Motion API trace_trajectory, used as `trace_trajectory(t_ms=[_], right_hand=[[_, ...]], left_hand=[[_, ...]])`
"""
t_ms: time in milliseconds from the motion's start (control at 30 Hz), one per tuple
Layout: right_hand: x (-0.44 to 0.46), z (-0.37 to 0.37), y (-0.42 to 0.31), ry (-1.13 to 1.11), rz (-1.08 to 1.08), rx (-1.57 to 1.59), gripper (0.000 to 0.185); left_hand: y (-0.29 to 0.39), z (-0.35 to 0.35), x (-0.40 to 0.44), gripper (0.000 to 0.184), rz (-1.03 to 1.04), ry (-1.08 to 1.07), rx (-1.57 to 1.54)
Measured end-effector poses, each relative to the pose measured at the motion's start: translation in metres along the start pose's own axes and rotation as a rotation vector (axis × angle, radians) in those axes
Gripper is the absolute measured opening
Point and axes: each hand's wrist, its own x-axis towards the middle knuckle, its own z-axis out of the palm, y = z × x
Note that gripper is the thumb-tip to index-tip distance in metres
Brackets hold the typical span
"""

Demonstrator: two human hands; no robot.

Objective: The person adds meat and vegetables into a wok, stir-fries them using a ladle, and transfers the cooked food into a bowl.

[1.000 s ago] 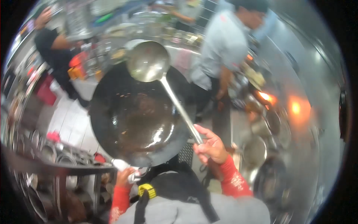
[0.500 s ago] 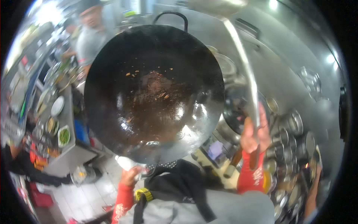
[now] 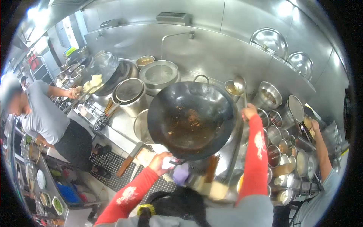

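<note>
A large black wok sits low over the stove, with brown crumbs and a film of liquid inside. My left hand is closed around its near handle through a white cloth. My right hand grips the handle of a metal ladle. The ladle's bowl is at a small metal pot of yellowish liquid, right of the wok's far side; whether it dips into the liquid I cannot tell.
At left, a co-worker handles another wok with pale food. A strainer rests on a pot. Many metal containers crowd the right, where another person's arm reaches in. A wooden-handled tool lies left of my wok.
The wok has come down from a raised position near my head to the stove. My right hand has lowered the ladle to the small pot. My view has shifted towards the stove.
</note>
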Motion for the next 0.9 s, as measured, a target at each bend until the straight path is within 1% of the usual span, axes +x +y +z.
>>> trace_trajectory(t_ms=[33,100,133,200,233,300,367,400,433,500,533,567,633,667,700,733,800,833,867,900], right_hand=[[0.015,0.003,0.006,0.0,0.047,-0.072,0.017],[0.04,0.023,0.004,-0.02,0.125,-0.215,0.017],[0.051,0.025,-0.002,-0.076,0.148,-0.236,0.017],[0.064,0.017,-0.01,-0.192,0.207,-0.295,0.018],[0.066,0.019,-0.015,-0.119,0.146,-0.454,0.019],[0.056,0.024,-0.037,0.038,0.011,-0.762,0.021],[0.065,0.017,-0.043,0.185,-0.512,-0.956,0.031],[0.059,0.02,-0.058,0.193,-0.594,-0.96,0.037],[0.053,0.023,-0.074,0.202,-0.677,-0.965,0.042],[-0.005,0.059,-0.14,0.104,-0.463,-0.65,0.051],[-0.037,0.086,-0.166,0.07,-0.359,-0.409,0.056],[-0.057,0.111,-0.185,0.033,-0.257,-0.173,0.06],[-0.06,0.158,-0.192,0.002,-0.197,-0.185,0.068],[-0.061,0.187,-0.195,-0.035,-0.158,-0.128,0.067],[-0.06,0.218,-0.195,-0.075,-0.116,-0.07,0.065],[-0.056,0.252,-0.193,-0.079,-0.143,-0.095,0.064],[-0.028,0.319,-0.169,-0.134,-0.041,-0.062,0.064],[-0.021,0.35,-0.158,-0.167,-0.031,0.019,0.062],[-0.022,0.375,-0.158,-0.216,0.024,0.024,0.058],[-0.021,0.397,-0.154,-0.23,0.086,0.167,0.048]], left_hand=[[-0.003,0.002,0.018,0.016,-0.014,-0.068,-0.016],[0.001,0.022,0.035,0.014,-0.078,-0.089,-0.025],[0.002,0.029,0.044,0.013,-0.093,-0.106,-0.034],[0.008,0.042,0.058,0.01,-0.103,-0.003,-0.025],[0.01,0.043,0.067,0.01,-0.1,-0.038,-0.015],[0.015,0.042,0.093,0.01,-0.107,0.001,0.048],[0.021,0.042,0.112,0.009,-0.118,0.032,0.066],[0.029,0.046,0.114,0.009,-0.139,0.05,0.062],[0.033,0.047,0.112,0.016,-0.144,0.048,0.05],[0.045,0.041,0.089,0.022,-0.196,-0.061,0.047],[0.053,0.036,0.08,0.025,-0.218,-0.12,0.049],[0.049,0.015,0.078,0.032,-0.225,-0.346,-0.032],[0.046,-0.013,0.055,0.035,-0.227,-0.424,0.006],[0.048,-0.028,0.039,0.037,-0.226,-0.458,0.019],[0.055,-0.04,0.018,0.039,-0.197,-0.419,0.067],[0.062,-0.052,-0.003,0.041,-0.167,-0.379,0.115],[0.073,-0.079,-0.034,0.042,-0.126,-0.323,0.143],[0.086,-0.088,-0.054,0.042,-0.111,-0.259,0.182],[0.096,-0.098,-0.071,0.042,-0.097,-0.192,0.22],[0.096,-0.112,-0.08,0.044,-0.03,-0.118,0.219]])
